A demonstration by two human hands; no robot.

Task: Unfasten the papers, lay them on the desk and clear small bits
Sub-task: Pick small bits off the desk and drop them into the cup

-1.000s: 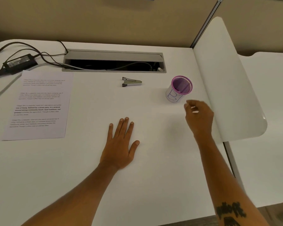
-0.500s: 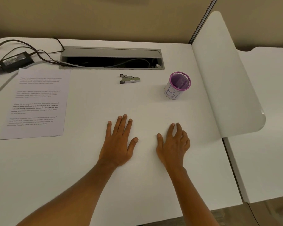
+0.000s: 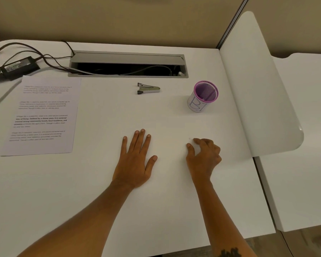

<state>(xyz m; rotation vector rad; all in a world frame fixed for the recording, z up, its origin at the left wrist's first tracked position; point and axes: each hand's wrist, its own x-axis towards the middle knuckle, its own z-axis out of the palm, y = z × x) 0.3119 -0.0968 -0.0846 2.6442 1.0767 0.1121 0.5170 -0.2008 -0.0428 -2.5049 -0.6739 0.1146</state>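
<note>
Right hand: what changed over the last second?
The right hand came back from beside the purple mesh cup to the desk, lay flat, then curled its fingers toward a tiny speck. Left hand, staple remover and papers stayed put.

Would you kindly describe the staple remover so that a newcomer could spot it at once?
Find the long grey cable slot at the back of the white desk. Just in front of its middle lies the staple remover, between the printed sheet and the purple mesh cup. It is the only small shiny metal thing, with dark tips.
</note>
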